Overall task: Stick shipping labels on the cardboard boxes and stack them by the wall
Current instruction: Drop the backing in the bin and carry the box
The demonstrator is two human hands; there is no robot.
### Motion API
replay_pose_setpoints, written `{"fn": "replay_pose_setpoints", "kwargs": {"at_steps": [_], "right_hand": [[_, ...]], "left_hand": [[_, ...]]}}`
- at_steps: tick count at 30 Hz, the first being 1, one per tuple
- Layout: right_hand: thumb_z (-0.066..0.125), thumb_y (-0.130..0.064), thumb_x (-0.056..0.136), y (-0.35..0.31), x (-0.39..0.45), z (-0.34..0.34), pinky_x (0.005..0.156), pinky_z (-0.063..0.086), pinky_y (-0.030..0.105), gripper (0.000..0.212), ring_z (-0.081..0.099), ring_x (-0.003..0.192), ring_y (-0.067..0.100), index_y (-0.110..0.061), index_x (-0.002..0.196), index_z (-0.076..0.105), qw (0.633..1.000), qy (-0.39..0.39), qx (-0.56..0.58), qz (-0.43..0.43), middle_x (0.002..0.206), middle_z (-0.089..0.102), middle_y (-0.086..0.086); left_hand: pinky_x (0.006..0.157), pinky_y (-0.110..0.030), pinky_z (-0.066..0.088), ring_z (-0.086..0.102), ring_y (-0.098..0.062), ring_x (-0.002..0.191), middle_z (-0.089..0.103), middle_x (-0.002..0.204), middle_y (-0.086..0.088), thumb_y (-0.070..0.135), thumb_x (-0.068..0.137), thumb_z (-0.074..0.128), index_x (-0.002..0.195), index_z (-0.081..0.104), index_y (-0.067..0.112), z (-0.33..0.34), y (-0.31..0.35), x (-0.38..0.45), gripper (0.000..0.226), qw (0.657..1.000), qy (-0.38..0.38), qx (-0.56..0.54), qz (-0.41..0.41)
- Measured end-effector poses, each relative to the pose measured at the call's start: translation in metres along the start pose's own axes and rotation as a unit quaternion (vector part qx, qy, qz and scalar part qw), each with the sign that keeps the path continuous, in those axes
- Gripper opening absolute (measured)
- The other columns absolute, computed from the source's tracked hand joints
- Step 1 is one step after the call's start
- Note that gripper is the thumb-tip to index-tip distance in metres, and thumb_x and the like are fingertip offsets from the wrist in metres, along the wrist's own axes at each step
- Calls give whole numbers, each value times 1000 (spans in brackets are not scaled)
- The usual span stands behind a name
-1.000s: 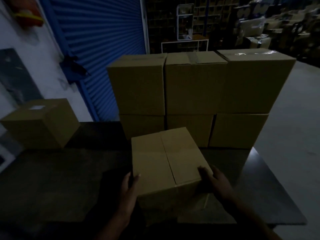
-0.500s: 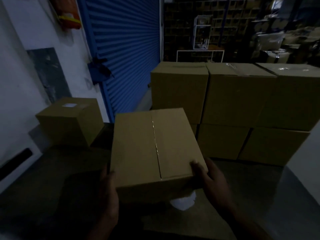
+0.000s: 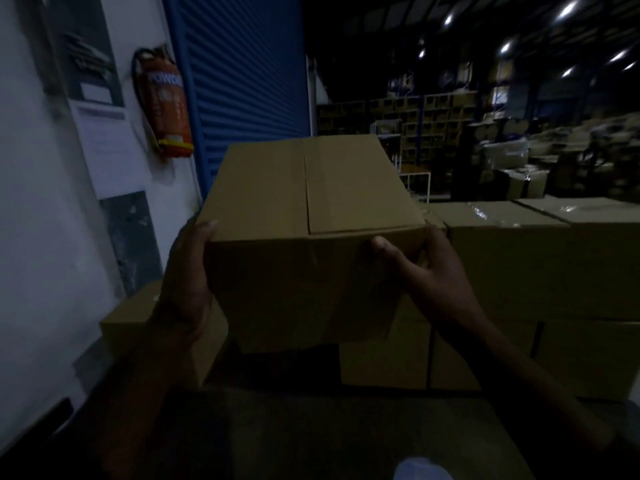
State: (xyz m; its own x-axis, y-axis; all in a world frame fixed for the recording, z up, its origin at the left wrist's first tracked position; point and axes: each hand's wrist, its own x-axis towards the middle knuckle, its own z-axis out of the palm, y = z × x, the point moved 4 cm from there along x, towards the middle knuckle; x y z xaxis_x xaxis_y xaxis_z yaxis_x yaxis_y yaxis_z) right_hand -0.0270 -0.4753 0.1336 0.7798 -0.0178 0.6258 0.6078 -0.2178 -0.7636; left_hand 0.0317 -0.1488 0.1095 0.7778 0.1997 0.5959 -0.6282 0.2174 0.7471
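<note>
I hold a closed cardboard box (image 3: pixel 311 237) up in the air in front of me, above the dark table (image 3: pixel 329 434). My left hand (image 3: pixel 188 282) grips its left side with the thumb on the top edge. My right hand (image 3: pixel 426 271) grips its right near corner, thumb on the front face. No label shows on its top. A stack of plain cardboard boxes (image 3: pixel 540 271) stands to the right behind it. Another box (image 3: pixel 128 317) sits lower left by the white wall, mostly hidden behind my left hand.
A white wall (image 3: pixel 41 237) with papers and a red fire extinguisher (image 3: pixel 166 105) is on the left, a blue roller shutter (image 3: pixel 239 74) beside it. Warehouse shelving fills the dim background. Something white (image 3: pixel 422 469) lies at the table's near edge.
Both hands have lifted the box off the table and raised it higher. My view has tilted up and swung left toward the wall.
</note>
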Motion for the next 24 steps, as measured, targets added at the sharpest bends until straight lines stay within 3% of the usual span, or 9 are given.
{"fn": "replay_pose_setpoints", "kwargs": {"at_steps": [2,6,9,11,16,24], "right_hand": [[76,-56,76,-6,31,-7,83,58,22,47,60,109,-5,-54,114,49,1000,14,-6,-14,128,57,-13],[78,-47,80,-12,92,-31,81,58,23,54,64,107,-3,-41,127,51,998,49,19,-30,125,62,-15],[77,-47,80,-9,133,-54,84,59,27,60,65,108,-1,-35,133,51,997,69,14,-42,123,64,-17],[78,-51,79,1,161,-71,87,60,33,69,63,111,3,-32,139,49,996,84,2,-38,127,62,-15],[78,-60,76,37,228,-112,90,59,44,80,62,116,11,-30,143,47,992,122,-34,-27,133,61,-9],[75,-67,73,93,309,-145,85,61,46,83,63,112,15,-26,140,49,989,129,-73,-11,130,62,-5]], "left_hand": [[120,-58,36,54,-26,139,61,146,-6,68,86,64,138,65,24,13,29,26,67,991,-66,73,92],[124,-50,34,47,-22,146,54,155,-5,71,80,74,152,51,19,62,27,94,91,995,-82,30,41],[108,-33,50,62,-12,130,67,138,3,53,76,88,141,59,24,114,24,119,77,994,-89,33,54],[96,-24,55,68,-8,119,71,129,8,35,76,84,135,61,24,142,15,128,65,993,-104,13,59],[99,-40,58,71,-17,117,74,126,-2,15,88,81,130,66,19,196,-17,180,46,991,-118,30,58],[101,-43,58,71,-17,116,74,127,-1,25,85,86,136,65,20,241,-75,255,56,993,-108,41,12]]}}
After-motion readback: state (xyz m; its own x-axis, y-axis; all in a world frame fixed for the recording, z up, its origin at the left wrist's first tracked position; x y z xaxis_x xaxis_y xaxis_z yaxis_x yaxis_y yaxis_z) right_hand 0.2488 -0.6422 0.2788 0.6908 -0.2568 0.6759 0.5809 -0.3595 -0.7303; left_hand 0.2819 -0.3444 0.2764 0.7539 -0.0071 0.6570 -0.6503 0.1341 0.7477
